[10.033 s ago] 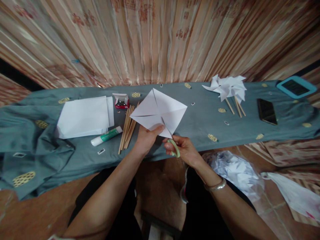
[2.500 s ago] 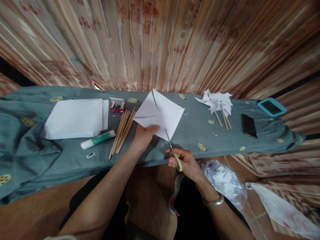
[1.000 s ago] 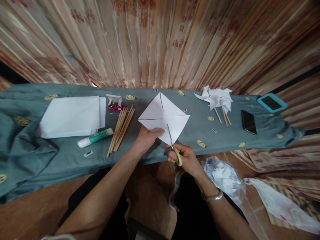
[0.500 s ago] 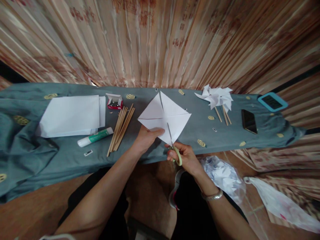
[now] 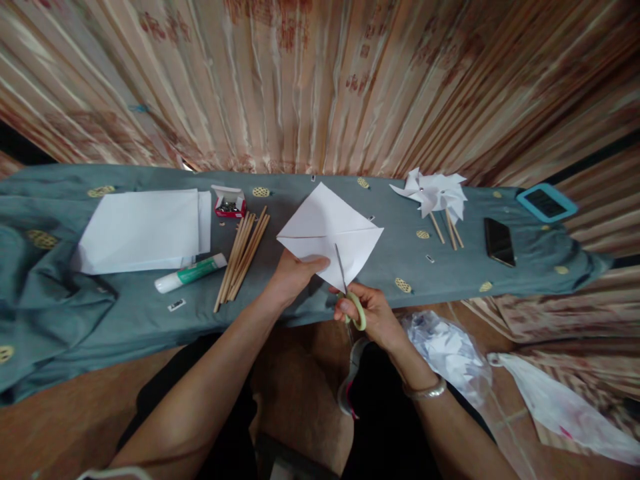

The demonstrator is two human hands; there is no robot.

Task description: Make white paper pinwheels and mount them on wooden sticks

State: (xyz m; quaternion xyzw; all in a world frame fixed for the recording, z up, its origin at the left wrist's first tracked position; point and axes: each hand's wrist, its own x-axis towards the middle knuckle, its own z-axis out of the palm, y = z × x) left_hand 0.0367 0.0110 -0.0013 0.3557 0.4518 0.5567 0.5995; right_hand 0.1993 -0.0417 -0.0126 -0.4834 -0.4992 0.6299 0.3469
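My left hand (image 5: pixel 293 279) pinches the near-left edge of a creased white paper square (image 5: pixel 327 230), held like a diamond above the grey-green cloth-covered table (image 5: pixel 390 263). My right hand (image 5: pixel 367 313) grips green-handled scissors (image 5: pixel 350 297); their blades point up into the paper's near corner along a diagonal crease. Finished white paper pinwheels (image 5: pixel 435 193) on wooden sticks lie to the right.
On the left lie a stack of white paper (image 5: pixel 143 230), a glue tube (image 5: pixel 190 273), a bundle of wooden sticks (image 5: pixel 243 257) and a small red box of pins (image 5: pixel 229 202). A black phone (image 5: pixel 497 241) and blue-cased device (image 5: pixel 547 202) lie right. Crumpled plastic bags (image 5: pixel 450 350) sit on the floor.
The paper has been turned in my left hand between cuts. The scissors went back into the near corner along the crease, and the slit at the far corner has closed flat.
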